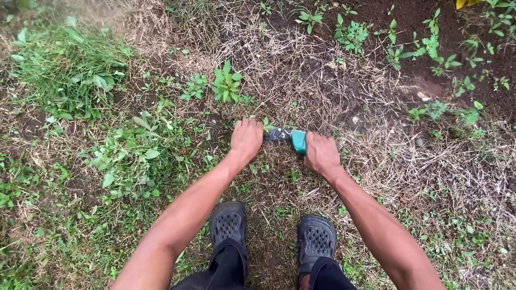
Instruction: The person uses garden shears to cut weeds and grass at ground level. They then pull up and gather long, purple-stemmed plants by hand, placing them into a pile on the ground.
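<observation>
Left hand [246, 138] fisted, probably gathering grass [257, 124] taut for cutting; right hand [321, 153] closed around teal-handled shears [287, 137], blades angled toward the tuft.

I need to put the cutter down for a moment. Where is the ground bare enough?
Barest is the dark soil beyond the right hand, bordered by dry straw and small seedlings. The weeds by the left hand are crowded, as is the grass clump beyond.

Illumination: soft, even daylight. Shadows faint, no glare. Centre sharp; top-left corner slightly blurred. Mild wide-angle distortion at the frame edges.
</observation>
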